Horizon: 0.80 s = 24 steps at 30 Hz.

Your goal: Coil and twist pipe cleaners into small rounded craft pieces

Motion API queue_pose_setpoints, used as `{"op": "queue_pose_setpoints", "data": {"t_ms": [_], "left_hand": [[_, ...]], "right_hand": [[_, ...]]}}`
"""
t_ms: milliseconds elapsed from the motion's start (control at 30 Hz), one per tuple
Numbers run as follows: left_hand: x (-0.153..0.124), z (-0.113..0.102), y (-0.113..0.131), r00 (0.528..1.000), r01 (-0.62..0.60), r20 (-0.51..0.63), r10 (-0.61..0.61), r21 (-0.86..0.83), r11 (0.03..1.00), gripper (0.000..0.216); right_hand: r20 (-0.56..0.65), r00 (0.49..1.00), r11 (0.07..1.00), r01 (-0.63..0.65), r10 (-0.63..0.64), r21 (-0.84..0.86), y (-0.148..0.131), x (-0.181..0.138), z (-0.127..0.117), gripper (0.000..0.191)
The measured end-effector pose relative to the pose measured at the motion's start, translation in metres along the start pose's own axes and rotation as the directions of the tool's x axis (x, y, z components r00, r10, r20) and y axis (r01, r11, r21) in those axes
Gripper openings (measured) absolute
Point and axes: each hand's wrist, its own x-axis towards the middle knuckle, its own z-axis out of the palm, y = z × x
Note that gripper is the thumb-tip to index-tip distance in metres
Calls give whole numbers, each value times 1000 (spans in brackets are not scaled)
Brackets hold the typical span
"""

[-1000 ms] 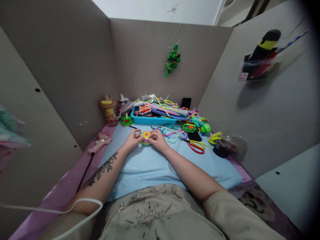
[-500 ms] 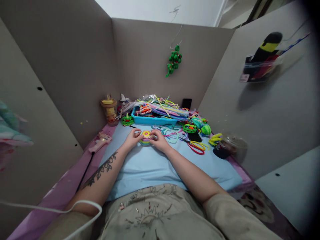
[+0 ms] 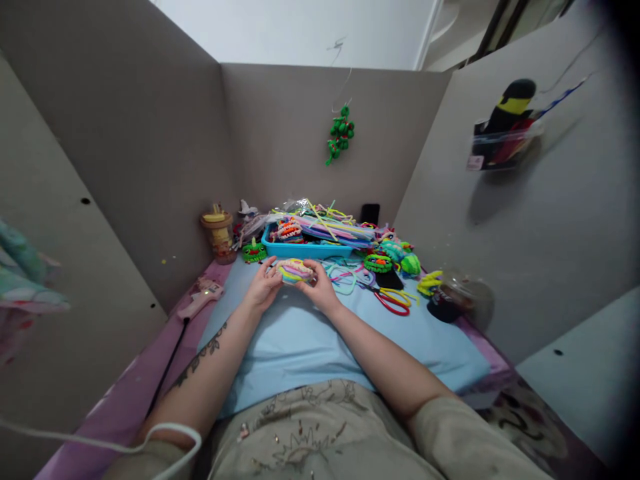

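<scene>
Both my hands hold a small round piece of coiled pipe cleaners (image 3: 294, 271), striped in yellow, pink, blue and purple, tilted up on its edge above the light blue mat (image 3: 300, 340). My left hand (image 3: 263, 288) grips its left side with curled fingers. My right hand (image 3: 316, 283) pinches its right side. A tattoo runs along my left forearm.
Behind the hands stands a blue tray (image 3: 305, 248) heaped with pipe cleaners. A yellow-lidded jar (image 3: 218, 230) is at the back left, a glue gun (image 3: 203, 295) at the left edge, red scissors (image 3: 391, 299) and finished green pieces (image 3: 379, 263) to the right. Grey cardboard walls enclose the table.
The coiled piece was lying flat with its yellow and pink face up; now my hands have lifted and tilted it so its striped side shows. The view shifted slightly.
</scene>
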Motion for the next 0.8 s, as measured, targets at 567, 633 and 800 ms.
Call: {"op": "queue_pose_setpoints", "data": {"t_ms": [567,633,800], "left_hand": [[-3,15,-22,990,136,-32,-134,61,989,36],[-4,17,-23,991,128,-40,-125,96,987,35],[-7,22,-24,993,122,-23,-120,143,982,37]], "right_hand": [[-121,988,974,66,-94,-217,-16,2,-6,18],[-146,980,958,90,-133,-272,-17,2,-8,9],[-156,975,943,100,-155,-318,-14,2,-10,8]]}}
